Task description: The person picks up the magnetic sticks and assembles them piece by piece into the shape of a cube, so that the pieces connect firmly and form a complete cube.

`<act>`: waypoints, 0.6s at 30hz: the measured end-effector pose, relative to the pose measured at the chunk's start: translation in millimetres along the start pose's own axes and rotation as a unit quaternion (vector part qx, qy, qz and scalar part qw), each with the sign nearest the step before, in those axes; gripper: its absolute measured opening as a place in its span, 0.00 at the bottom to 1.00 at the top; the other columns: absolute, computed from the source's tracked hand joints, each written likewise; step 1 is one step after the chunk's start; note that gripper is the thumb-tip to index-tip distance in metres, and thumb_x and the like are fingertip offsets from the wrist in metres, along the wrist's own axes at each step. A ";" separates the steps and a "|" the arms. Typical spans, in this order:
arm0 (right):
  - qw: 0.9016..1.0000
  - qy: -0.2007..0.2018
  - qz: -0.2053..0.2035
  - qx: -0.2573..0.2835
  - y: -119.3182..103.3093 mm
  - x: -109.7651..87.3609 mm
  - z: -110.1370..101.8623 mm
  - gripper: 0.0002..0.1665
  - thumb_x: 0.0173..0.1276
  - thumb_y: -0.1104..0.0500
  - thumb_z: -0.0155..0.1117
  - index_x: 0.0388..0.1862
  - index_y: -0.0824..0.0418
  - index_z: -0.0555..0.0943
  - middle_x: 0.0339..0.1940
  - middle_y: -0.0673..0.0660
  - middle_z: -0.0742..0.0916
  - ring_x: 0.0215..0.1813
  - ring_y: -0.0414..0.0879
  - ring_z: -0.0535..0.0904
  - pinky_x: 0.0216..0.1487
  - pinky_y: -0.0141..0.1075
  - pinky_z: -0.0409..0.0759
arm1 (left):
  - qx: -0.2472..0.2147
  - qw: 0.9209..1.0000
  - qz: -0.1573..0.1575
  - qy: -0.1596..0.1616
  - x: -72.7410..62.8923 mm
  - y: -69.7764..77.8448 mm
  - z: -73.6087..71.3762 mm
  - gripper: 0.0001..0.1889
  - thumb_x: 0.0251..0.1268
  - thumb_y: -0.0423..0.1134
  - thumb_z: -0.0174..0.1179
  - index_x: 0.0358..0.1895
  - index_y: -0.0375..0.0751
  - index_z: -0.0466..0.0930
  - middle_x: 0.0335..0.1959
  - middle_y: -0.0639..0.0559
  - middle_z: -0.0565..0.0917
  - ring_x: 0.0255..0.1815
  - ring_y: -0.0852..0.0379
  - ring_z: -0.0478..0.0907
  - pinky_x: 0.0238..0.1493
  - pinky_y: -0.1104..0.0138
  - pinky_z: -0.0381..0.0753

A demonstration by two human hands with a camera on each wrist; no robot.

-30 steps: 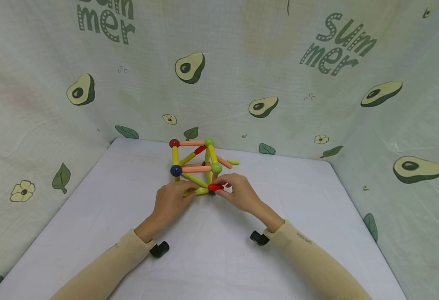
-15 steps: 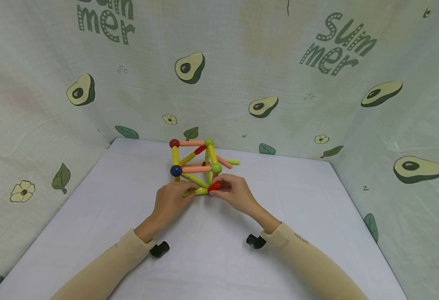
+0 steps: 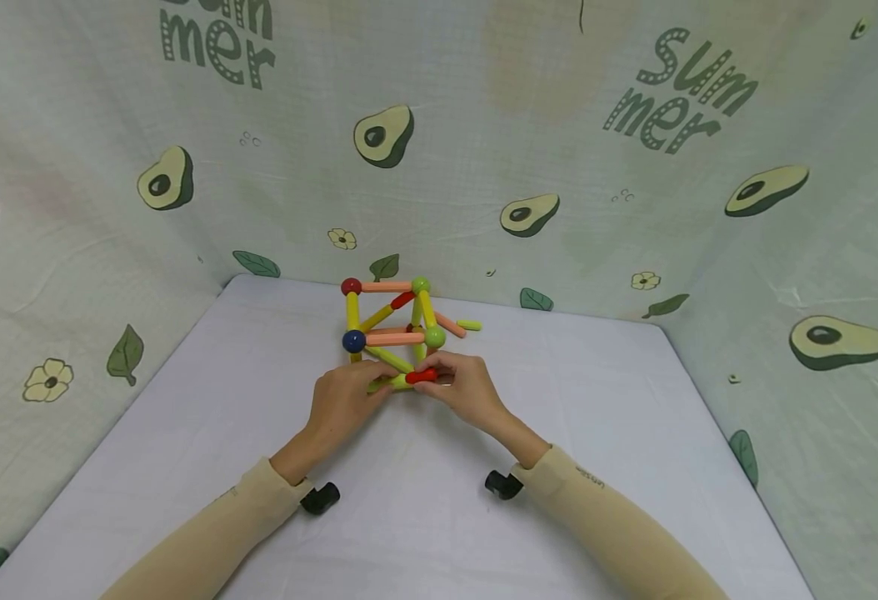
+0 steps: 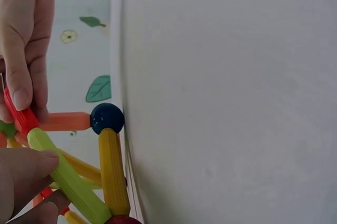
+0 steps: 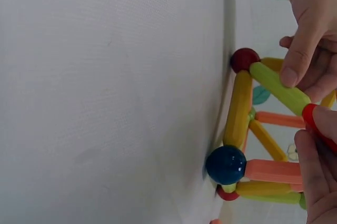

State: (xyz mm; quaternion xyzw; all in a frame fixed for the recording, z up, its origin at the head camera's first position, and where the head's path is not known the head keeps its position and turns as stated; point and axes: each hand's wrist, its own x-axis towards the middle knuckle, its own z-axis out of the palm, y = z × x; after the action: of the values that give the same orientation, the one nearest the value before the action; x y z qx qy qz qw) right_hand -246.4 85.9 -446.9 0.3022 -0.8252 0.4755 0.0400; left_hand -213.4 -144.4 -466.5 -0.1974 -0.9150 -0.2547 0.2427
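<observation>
A box-shaped frame of magnetic rods and balls stands toward the back of the table, with a dark blue ball (image 3: 354, 341), a dark red ball (image 3: 351, 287) and a green ball (image 3: 435, 337) among its upper corners. My left hand (image 3: 341, 400) pinches a yellow-green magnetic rod (image 4: 71, 179) low at the frame's front; one end of it meets a dark red ball (image 5: 245, 59). Between thumb and fingers, my right hand (image 3: 465, 387) holds a short red magnetic rod (image 3: 421, 377). In both wrist views the red rod's tip lies right at the yellow-green rod's free end.
Behind the frame, an orange rod (image 3: 450, 324) and a small yellow-green rod (image 3: 469, 326) lie on the white table (image 3: 559, 383). A printed cloth (image 3: 454, 167) with avocados hangs close behind and along both sides.
My right hand has shifted slightly left with the red rod, which has turned and now overlaps the yellow-green rod's end. My left hand keeps its grip in place.
</observation>
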 end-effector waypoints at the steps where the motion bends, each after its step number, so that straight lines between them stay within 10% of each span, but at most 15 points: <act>1: 1.000 0.002 -0.004 -0.005 -0.1 0.2 -0.1 0.15 0.62 0.67 0.81 0.47 0.61 0.89 0.44 0.55 0.92 0.44 0.45 0.91 0.46 0.31 0.88 | 0.000 1.000 0.000 0.000 0.5 0.6 0.4 0.12 0.59 0.39 0.81 0.46 0.50 0.94 0.40 0.55 0.93 0.35 0.58 0.88 0.29 0.67 0.80; 11: 0.998 0.003 -0.043 -0.041 -3.2 1.2 -4.6 0.14 0.64 0.64 0.81 0.49 0.62 0.89 0.45 0.54 0.93 0.42 0.43 0.91 0.46 0.34 0.89 | 0.018 1.000 0.015 0.008 6.7 8.5 3.1 0.13 0.60 0.45 0.80 0.47 0.51 0.94 0.43 0.56 0.93 0.38 0.57 0.89 0.30 0.66 0.82; 18: 0.980 0.094 -0.142 -0.103 -7.5 4.9 -32.3 0.18 0.60 0.65 0.84 0.49 0.65 0.88 0.43 0.57 0.91 0.38 0.48 0.89 0.39 0.40 0.90 | 0.023 1.000 -0.010 0.013 8.1 12.0 3.1 0.13 0.60 0.42 0.81 0.48 0.49 0.93 0.42 0.54 0.93 0.39 0.54 0.90 0.31 0.65 0.84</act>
State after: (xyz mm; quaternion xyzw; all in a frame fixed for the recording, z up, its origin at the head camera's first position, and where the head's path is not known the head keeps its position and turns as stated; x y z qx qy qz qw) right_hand -253.5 107.1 -421.9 0.3644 -0.8107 0.4042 0.2158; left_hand -215.2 -131.1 -460.0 -0.1792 -0.9193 -0.2390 0.2563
